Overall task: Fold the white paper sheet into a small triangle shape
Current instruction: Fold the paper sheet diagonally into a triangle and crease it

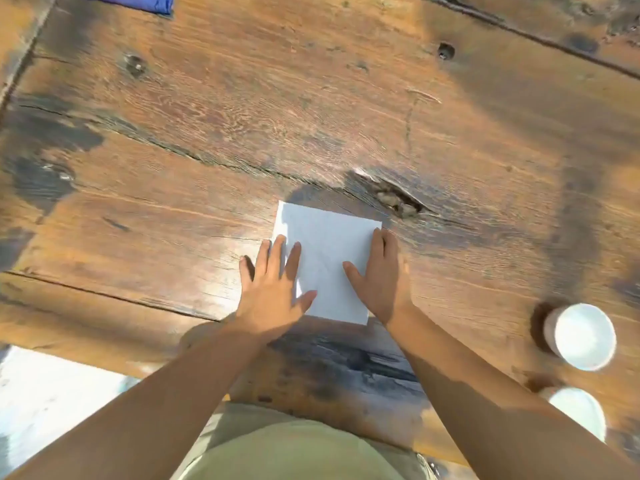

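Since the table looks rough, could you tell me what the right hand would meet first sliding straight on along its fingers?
Probably bare table; the right hand points past the knot hole, which lies slightly aside.

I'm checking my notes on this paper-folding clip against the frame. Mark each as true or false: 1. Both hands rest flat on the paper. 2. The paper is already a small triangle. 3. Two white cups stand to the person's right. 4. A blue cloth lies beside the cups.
1. True: the left hand and right hand press flat on the white paper.
2. False: it still shows four corners.
3. True: one cup, another cup nearer the table edge.
4. False: the blue cloth lies at the far left, away from them.
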`<action>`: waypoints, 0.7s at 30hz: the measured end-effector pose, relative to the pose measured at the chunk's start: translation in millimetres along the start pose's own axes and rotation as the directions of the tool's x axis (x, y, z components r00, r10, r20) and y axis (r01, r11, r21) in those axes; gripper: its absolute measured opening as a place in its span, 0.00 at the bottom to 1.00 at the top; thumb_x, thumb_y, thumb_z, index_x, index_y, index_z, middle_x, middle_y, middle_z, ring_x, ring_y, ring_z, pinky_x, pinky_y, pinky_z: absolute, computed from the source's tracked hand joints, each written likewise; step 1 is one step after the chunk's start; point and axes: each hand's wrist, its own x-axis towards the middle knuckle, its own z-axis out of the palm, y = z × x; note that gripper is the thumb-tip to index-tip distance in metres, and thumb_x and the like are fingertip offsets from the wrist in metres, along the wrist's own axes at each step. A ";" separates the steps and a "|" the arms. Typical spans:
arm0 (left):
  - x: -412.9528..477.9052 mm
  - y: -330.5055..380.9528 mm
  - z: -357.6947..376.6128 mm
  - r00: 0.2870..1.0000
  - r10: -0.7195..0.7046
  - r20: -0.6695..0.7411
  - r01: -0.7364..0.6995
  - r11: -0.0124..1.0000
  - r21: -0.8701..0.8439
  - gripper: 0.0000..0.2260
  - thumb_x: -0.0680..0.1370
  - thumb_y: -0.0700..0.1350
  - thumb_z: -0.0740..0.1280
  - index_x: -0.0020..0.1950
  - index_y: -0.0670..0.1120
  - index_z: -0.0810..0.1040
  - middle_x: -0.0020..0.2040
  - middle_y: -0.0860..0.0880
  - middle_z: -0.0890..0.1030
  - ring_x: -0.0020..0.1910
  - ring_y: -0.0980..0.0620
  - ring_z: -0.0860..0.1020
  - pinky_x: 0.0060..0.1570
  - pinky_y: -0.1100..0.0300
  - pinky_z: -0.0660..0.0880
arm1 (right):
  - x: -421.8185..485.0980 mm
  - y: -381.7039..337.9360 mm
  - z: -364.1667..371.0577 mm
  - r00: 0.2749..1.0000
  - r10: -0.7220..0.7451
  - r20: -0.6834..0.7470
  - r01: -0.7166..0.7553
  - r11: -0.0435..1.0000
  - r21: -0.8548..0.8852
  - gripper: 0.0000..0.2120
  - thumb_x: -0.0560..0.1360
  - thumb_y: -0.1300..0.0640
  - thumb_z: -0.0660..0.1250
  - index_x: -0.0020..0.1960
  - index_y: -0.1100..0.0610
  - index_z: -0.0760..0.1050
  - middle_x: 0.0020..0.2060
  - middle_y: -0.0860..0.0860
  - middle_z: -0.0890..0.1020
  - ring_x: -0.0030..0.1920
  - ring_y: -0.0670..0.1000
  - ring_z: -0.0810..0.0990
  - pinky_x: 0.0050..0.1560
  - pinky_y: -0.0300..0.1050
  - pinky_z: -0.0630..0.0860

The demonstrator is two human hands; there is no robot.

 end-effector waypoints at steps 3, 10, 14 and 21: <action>-2.5 4.9 6.9 0.998 0.065 0.025 -0.066 0.997 0.049 0.36 0.79 0.65 0.52 0.80 0.51 0.42 0.81 0.44 0.41 0.78 0.41 0.40 0.73 0.34 0.43 | 5.5 1.7 -1.7 0.998 0.044 -0.054 -0.041 0.998 0.053 0.34 0.73 0.43 0.67 0.71 0.60 0.61 0.66 0.58 0.70 0.62 0.61 0.72 0.59 0.58 0.74; -9.7 16.4 27.7 0.949 0.309 0.061 -0.312 0.950 0.030 0.37 0.78 0.56 0.62 0.80 0.50 0.46 0.81 0.43 0.45 0.79 0.38 0.42 0.73 0.31 0.47 | 39.8 1.0 -16.1 0.978 0.206 -0.036 -0.200 0.971 0.132 0.26 0.75 0.49 0.69 0.68 0.58 0.65 0.61 0.58 0.70 0.59 0.60 0.71 0.55 0.56 0.74; -5.1 21.1 32.5 0.949 0.303 0.085 -0.306 0.952 0.024 0.38 0.77 0.57 0.63 0.80 0.53 0.45 0.81 0.45 0.41 0.78 0.38 0.41 0.73 0.32 0.44 | 57.7 4.1 -22.9 0.962 0.273 -0.018 -0.260 0.932 0.254 0.19 0.75 0.53 0.71 0.60 0.57 0.68 0.56 0.56 0.71 0.54 0.59 0.74 0.54 0.58 0.75; 0.2 19.4 35.9 0.951 0.277 0.140 -0.287 0.956 0.061 0.36 0.77 0.59 0.60 0.79 0.54 0.45 0.81 0.44 0.43 0.79 0.38 0.43 0.72 0.30 0.49 | 73.9 12.7 -26.5 0.947 0.323 -0.001 -0.306 0.899 0.314 0.16 0.73 0.53 0.73 0.56 0.58 0.72 0.57 0.55 0.72 0.50 0.55 0.74 0.48 0.46 0.70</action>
